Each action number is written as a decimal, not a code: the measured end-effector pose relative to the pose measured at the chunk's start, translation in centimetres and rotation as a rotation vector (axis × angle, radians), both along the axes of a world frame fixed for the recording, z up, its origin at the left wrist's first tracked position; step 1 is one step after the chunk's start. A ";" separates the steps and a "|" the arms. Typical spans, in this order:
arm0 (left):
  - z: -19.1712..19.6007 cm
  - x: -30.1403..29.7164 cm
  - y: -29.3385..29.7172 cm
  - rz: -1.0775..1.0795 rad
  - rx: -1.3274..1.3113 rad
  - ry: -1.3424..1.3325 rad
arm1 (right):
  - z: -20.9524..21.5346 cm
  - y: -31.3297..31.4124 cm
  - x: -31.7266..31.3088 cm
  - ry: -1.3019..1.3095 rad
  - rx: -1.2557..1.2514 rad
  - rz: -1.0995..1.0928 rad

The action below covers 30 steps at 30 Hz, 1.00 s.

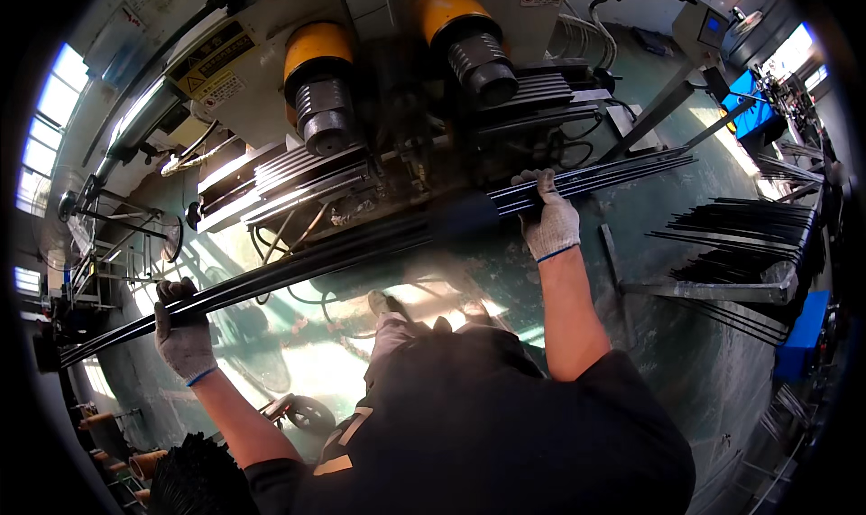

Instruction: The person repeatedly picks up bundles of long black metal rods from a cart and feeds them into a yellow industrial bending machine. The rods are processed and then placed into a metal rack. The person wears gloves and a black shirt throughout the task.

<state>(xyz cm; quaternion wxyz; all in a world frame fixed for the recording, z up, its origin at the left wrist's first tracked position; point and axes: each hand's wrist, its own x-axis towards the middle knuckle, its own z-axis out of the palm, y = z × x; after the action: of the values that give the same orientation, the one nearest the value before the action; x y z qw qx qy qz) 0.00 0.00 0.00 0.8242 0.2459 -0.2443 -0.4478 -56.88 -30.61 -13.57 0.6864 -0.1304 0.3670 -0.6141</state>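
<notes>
"Black rods point(316, 264) lie across your hands, before the orange-topped machine point(320, 55)?"
"Yes; your gloved left hand point(187, 339) and right hand point(552, 225) grasp them far apart, probably for balancing the length."
"And around you?"
"Green floor point(492, 276), partly sunlit, before the machine; a rack point(713, 291) stands to its right."

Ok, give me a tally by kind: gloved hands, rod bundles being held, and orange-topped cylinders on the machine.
Left gloved hand and right gloved hand: 2
Held bundle of dark rods: 1
Orange-topped cylinders: 2
Total: 5
</notes>
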 end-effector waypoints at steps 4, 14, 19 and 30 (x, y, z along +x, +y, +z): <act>-2.2 6.6 -2.3 0.001 0.004 0.210 | 2.9 -1.6 6.3 0.033 0.043 -0.087; -8.7 18.4 -7.9 0.021 0.222 0.193 | 9.1 -3.5 17.3 0.388 0.215 -0.301; -13.4 21.0 -10.5 0.271 0.498 0.285 | 7.7 -4.6 19.6 0.149 -0.030 -0.207; -14.4 16.0 -16.1 0.284 0.566 0.287 | 1.7 -10.4 21.3 0.852 -0.171 -0.189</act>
<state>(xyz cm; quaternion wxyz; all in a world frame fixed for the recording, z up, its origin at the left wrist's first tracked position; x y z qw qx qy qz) 15.96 -16.12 -14.36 0.8035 0.4308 0.0445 -0.4084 -35.59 -41.06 -11.86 0.4014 -0.3941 0.5755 -0.5936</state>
